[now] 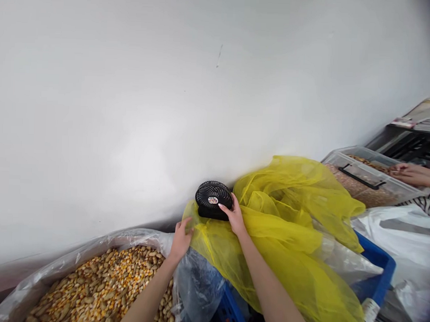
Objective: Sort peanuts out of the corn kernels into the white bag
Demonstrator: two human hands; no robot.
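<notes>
A small round black fan [212,195] stands near the wall, at the left edge of a heap of sheer yellow fabric [286,230]. My right hand [234,214] grips the fan's right side, thumb in front and fingers behind. Just left of and below the fan, my left hand [182,238] has its fingers apart at the fabric's edge, beside the clear plastic liner. Whether its fingertips touch the fabric is hard to tell.
A lined container of peanuts and corn kernels [113,280] lies at lower left. Blue crates [383,273] sit under the fabric. At right, another person's hands [407,173] reach into a clear bin [395,188]. A white wall [168,83] rises behind.
</notes>
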